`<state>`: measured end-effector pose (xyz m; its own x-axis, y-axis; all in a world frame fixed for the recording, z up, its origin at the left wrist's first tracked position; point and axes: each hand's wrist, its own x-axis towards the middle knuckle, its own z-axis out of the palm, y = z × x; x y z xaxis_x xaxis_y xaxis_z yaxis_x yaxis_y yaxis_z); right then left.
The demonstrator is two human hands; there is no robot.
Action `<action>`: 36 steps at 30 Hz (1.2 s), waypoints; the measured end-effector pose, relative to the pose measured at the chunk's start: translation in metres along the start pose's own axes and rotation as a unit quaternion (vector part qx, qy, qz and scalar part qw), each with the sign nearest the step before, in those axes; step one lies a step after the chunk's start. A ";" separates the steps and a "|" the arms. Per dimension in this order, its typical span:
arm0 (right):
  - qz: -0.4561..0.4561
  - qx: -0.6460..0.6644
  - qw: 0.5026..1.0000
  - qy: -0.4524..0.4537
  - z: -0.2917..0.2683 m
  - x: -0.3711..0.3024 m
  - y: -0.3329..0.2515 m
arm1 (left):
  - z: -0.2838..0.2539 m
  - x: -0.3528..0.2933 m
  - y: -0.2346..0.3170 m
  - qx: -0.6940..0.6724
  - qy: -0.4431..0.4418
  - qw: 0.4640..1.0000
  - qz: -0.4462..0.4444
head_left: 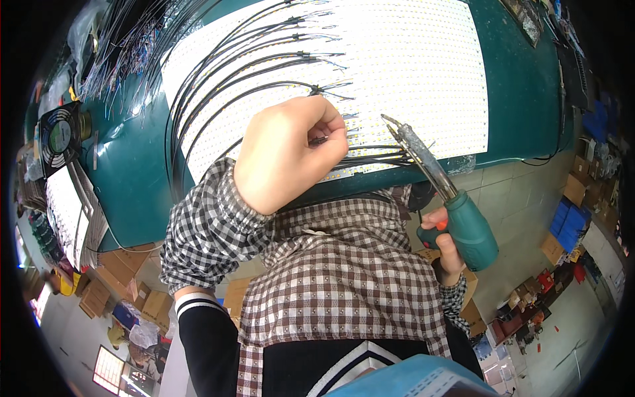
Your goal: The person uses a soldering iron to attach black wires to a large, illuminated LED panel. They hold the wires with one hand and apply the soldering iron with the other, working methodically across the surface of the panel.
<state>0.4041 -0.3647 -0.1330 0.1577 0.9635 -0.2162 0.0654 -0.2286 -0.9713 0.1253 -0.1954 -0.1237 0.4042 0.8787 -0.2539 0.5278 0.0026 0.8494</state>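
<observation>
My left hand (288,152) is closed in a pinch over the near half of a white LED board (423,73) dotted with rows of small yellow chips. A dark cable end shows between its fingers, and thin wires come out beside the fingertips. My right hand (450,250) grips a green soldering gun (473,228) with a red-marked trigger. The gun's metal tip (390,122) points up and left, just above the board and a short way right of my left fingertips. Several black cables (228,99) with stripped, coloured ends lie in arcs across the board's left half.
A green tabletop (129,198) carries the board. At the far left lies a bundle of loose wires (129,59), with a black fan (59,135) nearer. More black cables (370,161) run along the board's near edge. Cardboard boxes (135,264) stand on the floor.
</observation>
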 end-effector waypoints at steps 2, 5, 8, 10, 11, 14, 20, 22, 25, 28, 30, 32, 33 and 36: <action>-0.009 -0.002 1.000 -0.001 0.000 0.001 0.000 | -0.003 0.001 0.001 0.023 0.012 0.999 0.048; -0.004 0.000 1.000 0.008 0.001 0.001 -0.002 | -0.006 0.000 0.001 0.047 0.014 0.996 0.068; -0.006 0.005 1.000 0.003 0.001 0.002 -0.001 | -0.003 -0.001 -0.005 0.001 0.019 0.999 0.038; -0.007 0.001 1.000 0.000 0.000 0.002 0.000 | -0.002 -0.001 -0.005 -0.050 0.017 0.999 0.001; -0.008 -0.001 1.000 0.000 0.000 0.002 0.000 | -0.003 -0.001 -0.003 -0.074 0.011 0.997 -0.021; -0.004 0.004 1.000 0.006 0.001 0.001 0.001 | 0.001 -0.002 -0.004 -0.060 0.010 0.998 -0.020; 0.010 0.003 1.000 0.006 0.001 0.000 0.000 | 0.005 -0.003 -0.007 -0.068 0.016 0.998 -0.007; 0.006 0.001 1.000 0.008 0.001 0.000 -0.001 | 0.006 -0.005 -0.007 -0.109 0.023 0.994 -0.002; 0.004 0.003 1.000 0.011 0.003 0.002 -0.002 | 0.002 -0.007 -0.006 -0.120 -0.007 0.993 -0.003; 0.000 0.000 1.000 0.008 0.003 0.002 -0.002 | -0.006 -0.006 -0.005 -0.087 -0.063 0.993 -0.046; -0.006 -0.003 1.000 0.004 0.003 0.002 0.000 | -0.002 -0.006 -0.008 -0.080 -0.050 0.994 -0.054; -0.015 -0.005 1.000 -0.002 0.001 0.002 0.002 | -0.001 -0.006 -0.003 -0.075 -0.047 0.994 -0.059; -0.013 -0.002 1.000 -0.001 0.001 0.002 0.002 | -0.001 -0.006 -0.001 -0.073 -0.045 0.994 -0.061; -0.007 0.003 1.000 0.002 0.001 0.001 0.003 | -0.002 -0.009 0.004 -0.083 -0.028 0.996 -0.017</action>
<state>0.4039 -0.3647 -0.1366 0.1606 0.9661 -0.2020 0.0625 -0.2142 -0.9748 0.1221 -0.2029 -0.1173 0.4313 0.8490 -0.3051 0.4125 0.1151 0.9036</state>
